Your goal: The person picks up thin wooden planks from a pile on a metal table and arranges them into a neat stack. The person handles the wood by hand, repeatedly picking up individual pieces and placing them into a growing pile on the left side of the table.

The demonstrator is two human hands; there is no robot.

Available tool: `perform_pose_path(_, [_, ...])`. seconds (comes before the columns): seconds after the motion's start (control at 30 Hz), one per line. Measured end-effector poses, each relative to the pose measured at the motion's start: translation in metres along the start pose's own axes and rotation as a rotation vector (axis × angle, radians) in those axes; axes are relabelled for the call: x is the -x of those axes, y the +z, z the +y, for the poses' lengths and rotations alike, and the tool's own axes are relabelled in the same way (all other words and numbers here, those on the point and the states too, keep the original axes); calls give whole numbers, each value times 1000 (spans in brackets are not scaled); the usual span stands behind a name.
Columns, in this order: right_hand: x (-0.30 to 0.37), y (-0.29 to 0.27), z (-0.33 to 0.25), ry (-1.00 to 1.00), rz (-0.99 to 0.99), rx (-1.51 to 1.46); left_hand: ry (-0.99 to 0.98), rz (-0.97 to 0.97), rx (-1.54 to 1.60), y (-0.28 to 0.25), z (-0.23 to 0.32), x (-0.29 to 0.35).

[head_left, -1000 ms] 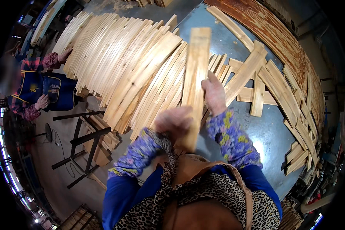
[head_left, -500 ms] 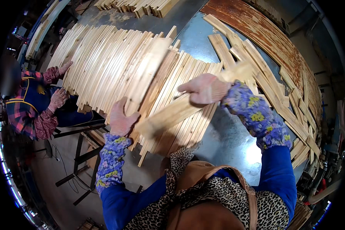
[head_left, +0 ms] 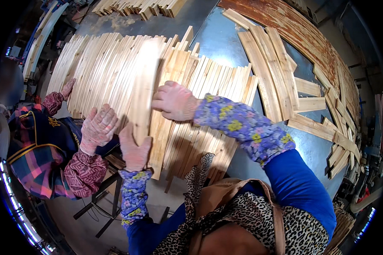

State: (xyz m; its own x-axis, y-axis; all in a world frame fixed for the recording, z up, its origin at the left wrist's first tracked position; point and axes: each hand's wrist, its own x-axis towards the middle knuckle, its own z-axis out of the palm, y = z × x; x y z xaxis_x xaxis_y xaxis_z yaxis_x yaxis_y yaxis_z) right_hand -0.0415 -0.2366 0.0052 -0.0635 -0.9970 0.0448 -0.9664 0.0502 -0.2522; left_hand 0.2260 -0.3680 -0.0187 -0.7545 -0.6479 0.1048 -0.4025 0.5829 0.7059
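A row of narrow wooden boards (head_left: 102,72) stands packed side by side on the table. Across the row lies a pale flat board (head_left: 144,85), bright under the light. My left hand (head_left: 135,151), in a pinkish work glove, grips its near end, thumb on the right side and fingers on the left. Just right of it another flat board (head_left: 158,142) lies lengthwise on the row. My right hand (head_left: 174,101), gloved too, lies across this second board, its fingers curled at the board's left edge beside the pale board. Its fingertips are partly hidden.
Loose boards (head_left: 270,72) lie in a jumbled heap on the blue-grey metal table (head_left: 251,140) at right, by a rusty sheet (head_left: 293,34). More boards (head_left: 140,7) are stacked at the back. On the left, a co-worker's gloved hands (head_left: 98,129) are close to the row and my left hand.
My right hand has swung left with a board from the right side onto the row. The co-worker's nearer hand has moved right, toward my left hand. The loose heap has shifted.
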Motion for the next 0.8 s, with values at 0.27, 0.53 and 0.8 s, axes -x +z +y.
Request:
perform_pose_path(0.27, [93, 13, -1, 772, -113, -796, -151, -479, -559, 19, 89, -22])
perform_pose_path(0.53, [68, 138, -83, 766, 106, -1459, -194, -582, -382, 11, 90, -37])
perform_pose_path(0.8, [101, 72, -123, 984, 227, -1755, -213, -531, 311, 11, 78, -10])
